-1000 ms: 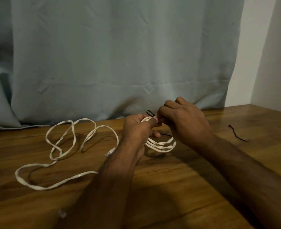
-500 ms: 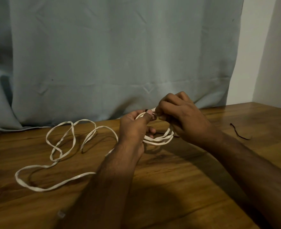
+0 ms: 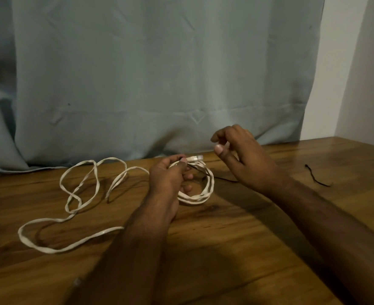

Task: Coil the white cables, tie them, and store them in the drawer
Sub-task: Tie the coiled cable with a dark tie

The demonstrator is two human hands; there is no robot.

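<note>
Left hand (image 3: 168,179) pinching the coiled white cable (image 3: 200,194) just behind its plug (image 3: 195,158) (grip tight), right hand (image 3: 243,160) hovering loose-fingered above the bench (image 3: 225,249).

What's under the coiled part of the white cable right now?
The coiled white cable, held by the left hand, hangs over the wooden table. A thin black tie runs out from beneath it. The palm hides the coil's left side.
</note>
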